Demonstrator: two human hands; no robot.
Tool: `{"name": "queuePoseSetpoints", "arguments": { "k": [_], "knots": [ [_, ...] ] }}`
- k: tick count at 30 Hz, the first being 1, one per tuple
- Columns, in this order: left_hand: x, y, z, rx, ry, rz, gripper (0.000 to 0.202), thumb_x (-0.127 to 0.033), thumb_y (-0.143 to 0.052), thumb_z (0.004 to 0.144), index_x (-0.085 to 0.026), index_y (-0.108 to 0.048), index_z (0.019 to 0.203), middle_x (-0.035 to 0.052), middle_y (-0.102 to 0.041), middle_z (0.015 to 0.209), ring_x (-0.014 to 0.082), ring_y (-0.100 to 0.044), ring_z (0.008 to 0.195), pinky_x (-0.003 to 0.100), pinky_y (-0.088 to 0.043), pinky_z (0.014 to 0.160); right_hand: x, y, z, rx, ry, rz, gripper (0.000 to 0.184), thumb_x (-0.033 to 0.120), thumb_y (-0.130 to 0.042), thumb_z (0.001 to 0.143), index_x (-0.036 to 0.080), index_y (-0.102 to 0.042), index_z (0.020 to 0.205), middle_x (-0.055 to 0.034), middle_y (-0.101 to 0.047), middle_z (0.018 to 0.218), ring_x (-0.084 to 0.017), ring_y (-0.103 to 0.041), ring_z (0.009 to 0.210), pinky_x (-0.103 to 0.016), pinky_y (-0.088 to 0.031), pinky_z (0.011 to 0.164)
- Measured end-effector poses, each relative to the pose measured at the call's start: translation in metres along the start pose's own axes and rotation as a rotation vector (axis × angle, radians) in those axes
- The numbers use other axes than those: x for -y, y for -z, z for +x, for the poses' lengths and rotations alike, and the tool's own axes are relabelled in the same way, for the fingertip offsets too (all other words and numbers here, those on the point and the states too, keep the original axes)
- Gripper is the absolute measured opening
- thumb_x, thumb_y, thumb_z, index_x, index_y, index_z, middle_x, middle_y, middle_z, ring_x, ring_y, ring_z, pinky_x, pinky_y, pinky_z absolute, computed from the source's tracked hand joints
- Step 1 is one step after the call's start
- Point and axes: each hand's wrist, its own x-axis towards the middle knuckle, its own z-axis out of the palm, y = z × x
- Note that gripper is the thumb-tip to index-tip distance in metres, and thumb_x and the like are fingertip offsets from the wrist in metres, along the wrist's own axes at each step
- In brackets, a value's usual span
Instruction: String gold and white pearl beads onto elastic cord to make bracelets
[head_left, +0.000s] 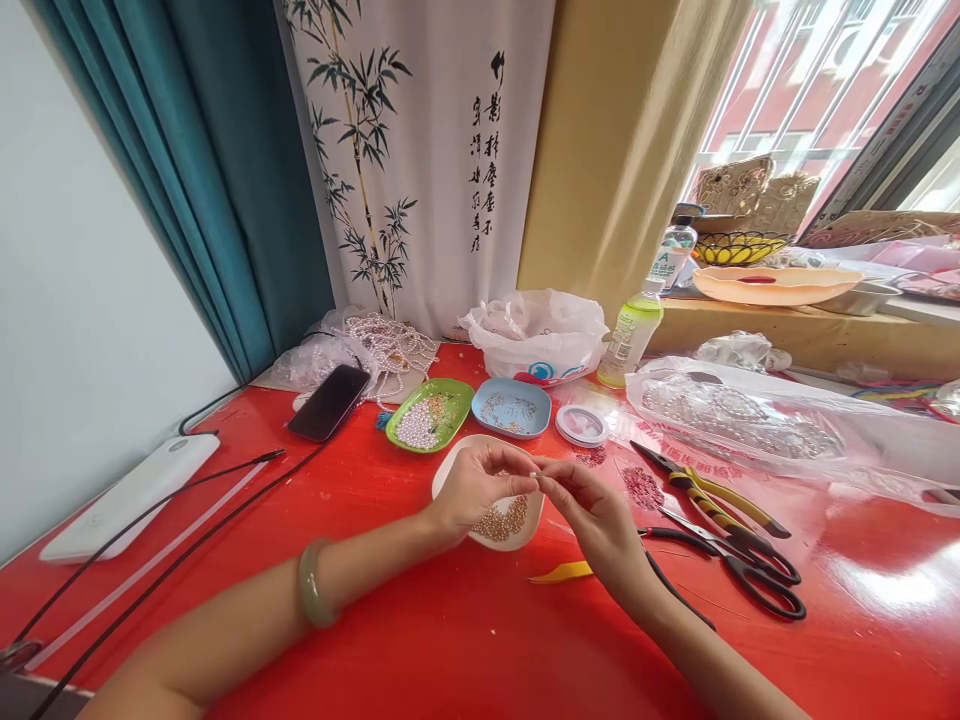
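A glossy red table (450,640) spreads under and around the fingers (502,460). Far to their left stands a plain white wall (75,300). Beyond them to the left, a teal curtain (225,180) falls in folds. Straight beyond the fingers hangs a white cloth (427,150) painted with black bamboo and brushed characters. Just right of it is a mustard curtain (622,130). Up to the fingers' right, a barred window (817,70) lets in daylight, with red walls outside. A wooden sill (825,340) runs below it. Light glares white on the table, right of the fingers.
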Motion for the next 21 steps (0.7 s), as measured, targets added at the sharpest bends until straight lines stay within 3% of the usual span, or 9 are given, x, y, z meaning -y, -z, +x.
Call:
{"name": "queuePoseSetpoints", "arguments": {
  "k": [8, 15, 21],
  "knots": [
    [-0.0005, -0.0017, -0.0026, -0.001, -0.059, 0.179, 0.019, -0.024, -0.07, 0.056, -0.013, -0.058, 0.064, 0.0028, -0.06, 0.073, 0.015, -0.056, 0.075, 0.025, -0.042, 0.071, 0.001, -0.0011, 0.0012, 0.064, -0.037, 0.105, 0.012, 0.03, -0.051, 0.077, 0.019, -0.054, 0.073, -0.005, -0.059, 0.096, -0.018, -0.055, 0.089, -0.028, -0.044, 0.077],
    [-0.003, -0.0026, -0.003, -0.015, -0.093, 0.169, 0.019, -0.024, -0.07, 0.055, -0.014, -0.057, 0.063, 0.0014, -0.061, 0.071, 0.0138, -0.056, 0.073, 0.025, -0.042, 0.069, -0.0007, -0.0022, 0.0011, 0.078, -0.025, 0.115, 0.009, 0.028, -0.052, 0.077, 0.02, -0.054, 0.073, -0.0019, -0.057, 0.09, -0.015, -0.053, 0.087, -0.024, -0.043, 0.075],
    [-0.0045, -0.0028, -0.003, -0.023, -0.122, 0.198, 0.018, -0.024, -0.07, 0.056, -0.013, -0.057, 0.062, 0.0002, -0.058, 0.065, 0.011, -0.054, 0.065, 0.022, -0.042, 0.063, -0.0016, -0.0015, 0.0003, 0.027, -0.025, 0.051, 0.012, 0.031, -0.052, 0.076, 0.02, -0.053, 0.073, -0.0006, -0.052, 0.074, -0.014, -0.05, 0.072, -0.024, -0.043, 0.065]
  ]
}}
